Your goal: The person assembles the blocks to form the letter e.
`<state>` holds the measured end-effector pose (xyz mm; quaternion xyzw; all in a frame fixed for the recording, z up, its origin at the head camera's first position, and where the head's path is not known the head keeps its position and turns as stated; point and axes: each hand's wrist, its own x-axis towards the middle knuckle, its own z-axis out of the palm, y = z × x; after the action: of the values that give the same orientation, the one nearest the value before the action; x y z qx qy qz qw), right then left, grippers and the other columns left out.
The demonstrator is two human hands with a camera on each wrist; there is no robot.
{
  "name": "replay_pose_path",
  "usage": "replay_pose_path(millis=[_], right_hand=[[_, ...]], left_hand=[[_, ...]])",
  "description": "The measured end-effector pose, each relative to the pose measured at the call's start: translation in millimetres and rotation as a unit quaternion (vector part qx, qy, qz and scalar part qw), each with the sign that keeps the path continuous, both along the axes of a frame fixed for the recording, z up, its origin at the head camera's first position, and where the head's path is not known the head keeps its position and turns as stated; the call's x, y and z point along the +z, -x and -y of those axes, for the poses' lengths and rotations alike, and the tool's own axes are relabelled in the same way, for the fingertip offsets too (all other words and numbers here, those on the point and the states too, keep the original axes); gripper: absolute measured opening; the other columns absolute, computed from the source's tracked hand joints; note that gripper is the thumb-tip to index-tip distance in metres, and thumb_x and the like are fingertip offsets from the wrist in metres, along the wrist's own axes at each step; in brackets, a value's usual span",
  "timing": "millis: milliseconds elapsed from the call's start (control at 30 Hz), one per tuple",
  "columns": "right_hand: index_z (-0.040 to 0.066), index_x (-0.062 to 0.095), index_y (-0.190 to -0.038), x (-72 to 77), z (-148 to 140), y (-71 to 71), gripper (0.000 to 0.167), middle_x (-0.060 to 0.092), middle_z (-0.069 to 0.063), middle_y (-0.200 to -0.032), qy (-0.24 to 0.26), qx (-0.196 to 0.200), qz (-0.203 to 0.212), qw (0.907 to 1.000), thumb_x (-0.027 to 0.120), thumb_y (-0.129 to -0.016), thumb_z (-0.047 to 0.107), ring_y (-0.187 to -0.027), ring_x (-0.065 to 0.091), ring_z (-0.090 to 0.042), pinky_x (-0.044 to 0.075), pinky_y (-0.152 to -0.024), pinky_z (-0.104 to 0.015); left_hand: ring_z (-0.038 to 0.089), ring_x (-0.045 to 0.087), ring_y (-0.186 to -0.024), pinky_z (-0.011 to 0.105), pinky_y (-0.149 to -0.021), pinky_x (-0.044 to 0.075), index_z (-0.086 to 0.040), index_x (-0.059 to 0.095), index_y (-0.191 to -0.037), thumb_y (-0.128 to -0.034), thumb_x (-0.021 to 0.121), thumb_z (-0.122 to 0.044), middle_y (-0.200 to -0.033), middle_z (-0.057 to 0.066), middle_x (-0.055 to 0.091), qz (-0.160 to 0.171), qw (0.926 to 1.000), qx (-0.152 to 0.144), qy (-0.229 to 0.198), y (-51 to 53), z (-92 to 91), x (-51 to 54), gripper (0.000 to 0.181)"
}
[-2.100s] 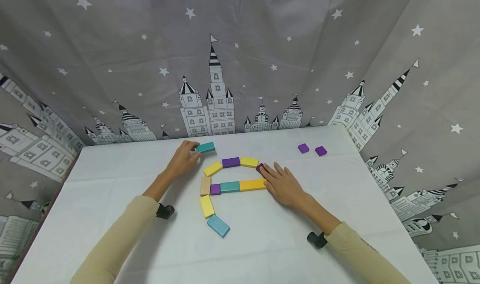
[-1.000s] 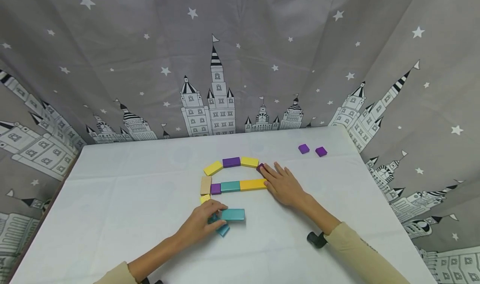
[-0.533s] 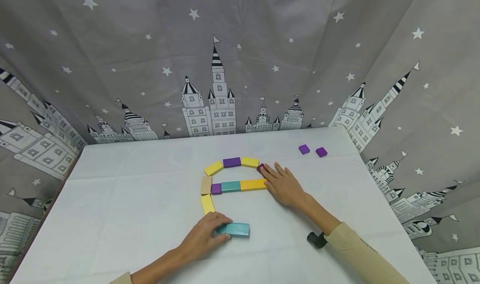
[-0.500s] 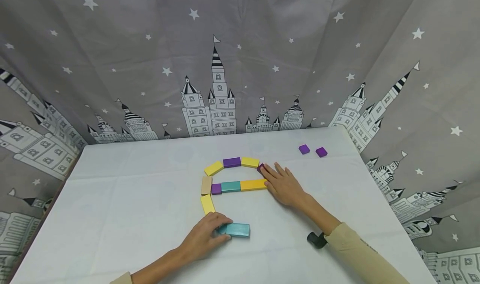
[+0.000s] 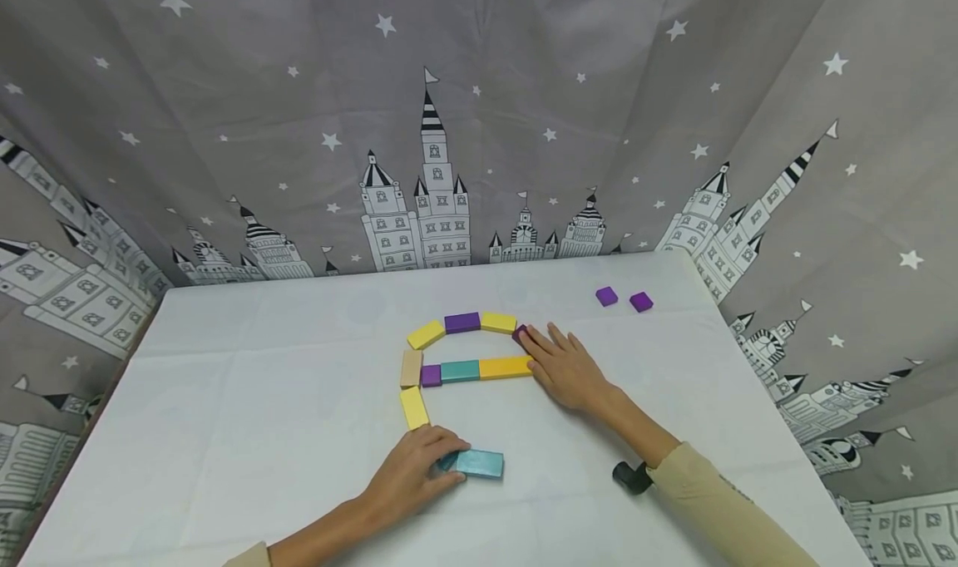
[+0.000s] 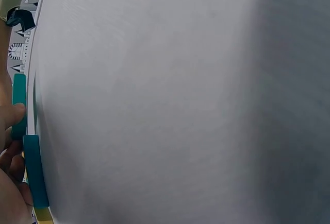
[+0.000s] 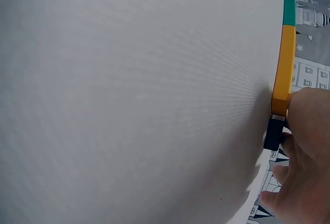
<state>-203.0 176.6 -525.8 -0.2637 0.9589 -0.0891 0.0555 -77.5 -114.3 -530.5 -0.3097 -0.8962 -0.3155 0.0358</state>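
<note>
Near the front of the block outline, my left hand (image 5: pixel 415 477) pinches a teal block (image 5: pixel 481 465) between thumb and fingers. In the left wrist view that teal block (image 6: pixel 19 87) stands end to end with a second blue block (image 6: pixel 35 172), which the hand mostly covers in the head view. My right hand (image 5: pixel 566 372) lies with its fingers stretched over the right end of the outline. Its fingertips touch a dark purple block (image 5: pixel 519 332), and its thumb side rests by the long orange block (image 5: pixel 505 368). In the right wrist view a dark block (image 7: pixel 274 133) sits at the orange block's end.
The curve holds yellow blocks (image 5: pixel 426 334), a purple block (image 5: pixel 461 323) and a tan block (image 5: pixel 411 368). A small purple block (image 5: pixel 431 375) and a teal block (image 5: pixel 460 371) line the middle bar. Two purple pieces (image 5: pixel 607 296) lie back right on the white table (image 5: pixel 247 401).
My left hand took the teal block from the back of the table, brought it forward over the lower blue block, and set it lower, shifting slightly right. My right hand stayed in place.
</note>
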Motion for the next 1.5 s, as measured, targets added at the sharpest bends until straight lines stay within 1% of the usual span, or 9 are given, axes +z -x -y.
replay_pose_path(millis=[133,267,400,767,1133,1200,1333,1433,1500], right_hand=[[0.015,0.026,-0.159,0.2,0.1,0.5,0.056,0.022,-0.006,-0.163,-0.001,0.000,0.001,1.0000,0.038,-0.108,0.036,-0.149,0.014,-0.038,0.015,-0.117,-0.060],[0.015,0.026,-0.159,0.5,0.3,0.8,0.056,0.022,-0.006,-0.163,-0.003,-0.001,0.001,1.0000,0.037,-0.108,0.036,-0.149,0.014,-0.038,0.014,-0.117,-0.060],[0.015,0.026,-0.159,-0.5,0.2,1.0,0.056,0.022,-0.006,-0.163,-0.005,0.000,-0.003,1.0000,0.038,-0.108,0.036,-0.149,0.014,-0.038,0.015,-0.117,-0.060],[0.015,0.027,-0.158,-1.3,-0.5,0.7,0.056,0.022,-0.006,-0.163,0.001,0.001,0.001,1.0000,0.038,-0.108,0.036,-0.149,0.014,-0.037,0.015,-0.117,-0.060],[0.016,0.026,-0.159,-3.3,-0.3,1.6,0.055,0.022,-0.004,-0.163,-0.002,-0.005,0.002,1.0000,0.035,-0.109,0.037,-0.149,0.013,-0.037,0.014,-0.117,-0.060],[0.016,0.027,-0.159,-3.6,-0.2,1.7,0.055,0.023,-0.004,-0.163,-0.001,-0.005,0.001,1.0000,0.036,-0.109,0.037,-0.149,0.013,-0.037,0.014,-0.117,-0.060],[0.016,0.027,-0.159,-3.2,-0.2,1.5,0.055,0.023,-0.004,-0.163,0.000,-0.004,-0.001,1.0000,0.036,-0.109,0.037,-0.149,0.014,-0.037,0.015,-0.117,-0.060],[0.016,0.026,-0.159,-2.3,-0.1,1.1,0.055,0.022,-0.004,-0.163,0.000,-0.003,0.000,1.0000,0.036,-0.109,0.037,-0.149,0.014,-0.037,0.015,-0.117,-0.060],[0.016,0.026,-0.159,-1.9,0.0,0.8,0.055,0.022,-0.005,-0.163,0.001,-0.002,0.000,1.0000,0.036,-0.109,0.036,-0.149,0.014,-0.037,0.015,-0.117,-0.060]], left_hand=[[0.010,0.057,-0.100,0.037,-0.088,0.050,-0.016,0.072,-0.113,-0.0813,0.084,-0.022,-0.110,-0.008,0.064,-0.018,0.9998,-0.001,-0.002,0.2,-0.2,-4.3,0.035],[0.013,0.057,-0.103,0.041,-0.091,0.049,-0.015,0.072,-0.112,-0.0811,0.084,-0.020,-0.112,-0.007,0.063,-0.028,0.9996,-0.003,-0.008,-0.1,-0.6,-8.1,0.034],[0.015,0.056,-0.103,0.043,-0.090,0.047,-0.014,0.073,-0.110,-0.0800,0.085,-0.019,-0.112,-0.006,0.061,-0.037,0.9993,-0.003,-0.007,-0.8,-1.8,-9.8,0.033],[0.014,0.054,-0.102,0.040,-0.089,0.047,-0.014,0.072,-0.108,-0.0766,0.088,-0.020,-0.111,-0.004,0.060,-0.041,0.9988,0.016,0.018,-3.6,-4.8,-8.6,0.036],[0.014,0.054,-0.101,0.039,-0.086,0.047,-0.014,0.071,-0.104,-0.0748,0.089,-0.021,-0.109,-0.005,0.059,-0.049,0.9984,0.025,0.015,-4.7,-6.7,-10.2,0.035],[0.014,0.054,-0.101,0.039,-0.086,0.047,-0.015,0.071,-0.104,-0.0745,0.090,-0.022,-0.109,-0.005,0.059,-0.047,0.9984,0.027,0.015,-4.7,-7.0,-10.5,0.036],[0.014,0.053,-0.102,0.039,-0.087,0.047,-0.015,0.071,-0.108,-0.0759,0.088,-0.026,-0.111,-0.005,0.058,-0.031,0.9988,0.032,0.019,-5.0,-6.7,-9.4,0.038],[0.011,0.053,-0.101,0.035,-0.087,0.049,-0.014,0.071,-0.112,-0.0789,0.086,-0.027,-0.114,-0.005,0.058,-0.021,0.9990,0.035,0.019,-4.4,-4.7,-6.8,0.039],[0.009,0.053,-0.101,0.031,-0.085,0.051,-0.013,0.070,-0.114,-0.0818,0.084,-0.025,-0.114,-0.006,0.058,-0.021,0.9990,0.037,0.012,-2.5,-2.6,-3.9,0.037]])
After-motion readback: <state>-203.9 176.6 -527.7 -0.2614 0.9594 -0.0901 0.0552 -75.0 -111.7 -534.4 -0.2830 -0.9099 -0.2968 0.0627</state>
